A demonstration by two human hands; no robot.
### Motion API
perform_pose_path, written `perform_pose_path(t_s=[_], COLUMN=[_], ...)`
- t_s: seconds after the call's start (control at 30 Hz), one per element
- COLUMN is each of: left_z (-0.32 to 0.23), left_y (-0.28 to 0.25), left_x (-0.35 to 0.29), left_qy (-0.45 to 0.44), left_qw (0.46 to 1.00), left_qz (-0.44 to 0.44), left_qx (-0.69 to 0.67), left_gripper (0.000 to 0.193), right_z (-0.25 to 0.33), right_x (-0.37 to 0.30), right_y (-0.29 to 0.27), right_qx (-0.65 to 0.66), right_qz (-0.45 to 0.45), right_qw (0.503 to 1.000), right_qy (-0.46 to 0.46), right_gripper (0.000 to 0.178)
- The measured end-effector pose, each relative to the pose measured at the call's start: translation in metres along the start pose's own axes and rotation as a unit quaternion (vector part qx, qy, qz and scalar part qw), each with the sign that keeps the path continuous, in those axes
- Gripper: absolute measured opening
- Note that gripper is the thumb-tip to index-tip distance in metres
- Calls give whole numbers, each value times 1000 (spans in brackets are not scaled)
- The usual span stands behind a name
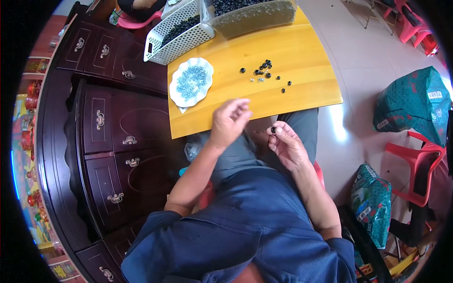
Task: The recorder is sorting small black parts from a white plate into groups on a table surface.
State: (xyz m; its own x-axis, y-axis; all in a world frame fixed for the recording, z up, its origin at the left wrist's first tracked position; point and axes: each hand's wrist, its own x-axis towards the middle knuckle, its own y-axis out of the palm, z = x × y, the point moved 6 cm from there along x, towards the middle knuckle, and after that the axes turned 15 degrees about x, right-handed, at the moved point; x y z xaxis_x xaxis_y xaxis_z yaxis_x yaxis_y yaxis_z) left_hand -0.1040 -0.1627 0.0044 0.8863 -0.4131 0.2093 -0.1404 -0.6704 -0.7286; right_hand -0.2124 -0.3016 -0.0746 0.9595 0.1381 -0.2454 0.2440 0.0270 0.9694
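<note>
My right hand (289,147) is held just off the table's near edge, with a small black round part (273,129) pinched between thumb and fingertips. My left hand (229,121) hovers over the table's near edge, its fingers bent and smeared by motion; whether anything is in them I cannot make out. Several loose black round parts (268,75) lie scattered on the yellow wooden table (311,61), with a few tiny pale pieces (261,80) among them. To the left stands a white scalloped dish (207,67) holding a heap of small silvery-blue metal pieces (191,82).
At the table's far side stand a white perforated basket (188,38) and a clear plastic bin (255,21), both holding black parts. Dark wooden drawers (101,108) line the left. Green bags (410,101) and a red plastic chair (415,162) are at the right.
</note>
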Motion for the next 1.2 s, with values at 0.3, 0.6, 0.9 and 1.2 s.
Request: perform_pose_path(t_s=[0.3, 0.6, 0.9, 1.2], left_z=[43, 39, -47, -59], left_y=[-3, 0, 10, 14], left_x=[24, 27, 1, -7], left_qy=[10, 31, 53, 95], left_qw=[988, 992, 984, 983], left_qz=[-31, -17, 121, 123], left_qx=[152, 121, -118, -97], left_gripper=[27, 9, 9, 10], right_z=[2, 0, 0, 2], right_x=[-1, -2, -2, -1], right_y=[-3, -2, 2, -3], right_qx=[-49, -40, -29, -24], right_qz=[-37, -40, 30, 43], right_qw=[998, 998, 999, 999], right_qy=[6, 14, 10, 4], right_gripper=[18, 20, 20, 20])
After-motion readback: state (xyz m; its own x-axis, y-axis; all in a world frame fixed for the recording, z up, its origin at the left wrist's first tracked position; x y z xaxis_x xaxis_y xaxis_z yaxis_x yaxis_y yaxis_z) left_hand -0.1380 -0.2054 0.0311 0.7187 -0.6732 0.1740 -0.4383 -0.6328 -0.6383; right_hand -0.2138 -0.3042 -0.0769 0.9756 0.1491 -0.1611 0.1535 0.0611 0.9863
